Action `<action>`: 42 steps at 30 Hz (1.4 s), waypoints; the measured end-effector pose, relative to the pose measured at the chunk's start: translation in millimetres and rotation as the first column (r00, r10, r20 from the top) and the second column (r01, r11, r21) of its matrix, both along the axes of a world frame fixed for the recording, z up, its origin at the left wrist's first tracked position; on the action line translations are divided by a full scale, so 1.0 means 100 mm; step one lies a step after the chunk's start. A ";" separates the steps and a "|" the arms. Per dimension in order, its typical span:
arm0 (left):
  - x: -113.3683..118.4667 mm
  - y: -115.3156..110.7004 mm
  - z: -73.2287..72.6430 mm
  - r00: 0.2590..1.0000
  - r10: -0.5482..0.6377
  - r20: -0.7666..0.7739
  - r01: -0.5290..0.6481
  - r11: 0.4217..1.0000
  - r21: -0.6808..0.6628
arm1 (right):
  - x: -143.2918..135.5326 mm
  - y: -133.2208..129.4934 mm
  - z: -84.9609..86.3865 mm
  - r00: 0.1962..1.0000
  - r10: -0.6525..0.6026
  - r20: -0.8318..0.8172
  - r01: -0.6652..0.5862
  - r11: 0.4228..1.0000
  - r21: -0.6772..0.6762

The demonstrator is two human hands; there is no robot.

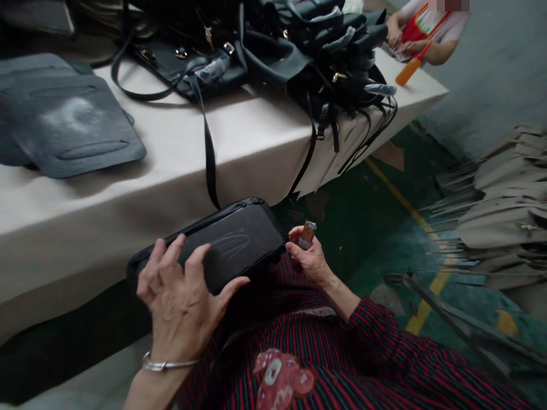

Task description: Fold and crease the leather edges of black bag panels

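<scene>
A black bag (231,242) rests over my lap against the table edge, a flat panel with pale scratch-like lines facing up. My left hand (179,296) is above its left end, fingers spread and curved; I cannot tell how firmly the fingertips touch it. At the bag's right corner, my right hand (311,259) is closed around a small brown lighter (306,234) with a silvery top. Its fingertips are close to the corner, and whether they also pinch the bag is unclear.
A cloth-covered table (171,182) bears piled black bags (273,62) with hanging straps and dark flat panels (81,125). A person (427,34) works at the far end near an orange-handled tool (408,71). Grey-beige pieces (508,210) are stacked at right.
</scene>
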State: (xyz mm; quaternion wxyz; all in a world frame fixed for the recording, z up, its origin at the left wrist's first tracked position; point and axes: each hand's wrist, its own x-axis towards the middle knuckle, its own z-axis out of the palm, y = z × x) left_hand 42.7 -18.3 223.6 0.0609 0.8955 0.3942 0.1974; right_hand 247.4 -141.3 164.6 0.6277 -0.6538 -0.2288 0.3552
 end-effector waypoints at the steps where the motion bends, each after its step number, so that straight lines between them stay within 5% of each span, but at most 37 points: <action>1: 0.10 0.03 0.01 0.999 -0.037 -0.022 0.037 0.999 -0.012 | 0.01 0.03 0.01 1.000 0.012 -0.002 -0.012 1.000 0.008; 6: 0.35 0.19 -0.05 0.977 -0.173 -0.126 0.168 0.985 -0.045 | 0.01 0.14 0.13 0.990 -0.024 0.137 0.036 0.996 -0.082; 12: 0.57 0.34 0.01 0.967 -0.164 -0.193 0.148 0.985 -0.094 | 0.17 0.23 0.21 0.984 0.143 0.110 -0.128 0.983 -0.132; 18: 0.80 0.42 0.09 0.965 -0.217 -0.147 0.194 0.968 -0.159 | 0.21 0.40 0.24 0.978 0.176 0.114 -0.166 0.982 -0.093; 24: 0.72 0.46 -0.27 0.965 -0.256 -0.054 0.257 0.966 0.008 | 0.20 0.47 -0.01 0.971 0.116 0.207 -0.103 0.992 -0.076; 27: 0.78 0.48 -0.45 0.980 -0.184 -0.077 0.192 0.973 0.125 | 0.35 0.61 -0.03 0.916 0.262 0.304 -0.229 0.963 -0.140; 29: 0.81 0.56 -0.42 0.984 -0.165 -0.069 0.170 0.982 0.081 | 0.45 0.81 0.08 0.824 0.408 0.392 -0.346 0.912 -0.222; 33: 0.68 1.11 -0.01 0.977 -0.212 0.025 0.213 0.957 -0.197 | 0.57 1.35 0.38 0.623 0.564 0.542 -0.440 0.826 -0.353; 35: 0.52 1.60 0.19 0.998 0.024 0.063 -0.021 0.999 -0.049 | 0.57 1.61 0.49 0.574 0.550 0.607 -0.441 0.832 -0.336; 37: 0.33 2.12 0.31 0.982 0.168 0.091 -0.177 0.978 0.112 | 0.55 1.84 0.57 0.568 0.509 0.646 -0.443 0.851 -0.281; 40: 0.08 2.70 0.41 0.969 0.216 0.115 -0.228 0.968 0.103 | 0.48 2.11 0.66 0.575 0.498 0.649 -0.484 0.847 -0.221; 42: -0.01 2.86 0.49 0.953 0.256 0.163 -0.274 0.957 0.096 | 0.43 2.25 0.74 0.567 0.493 0.660 -0.509 0.839 -0.191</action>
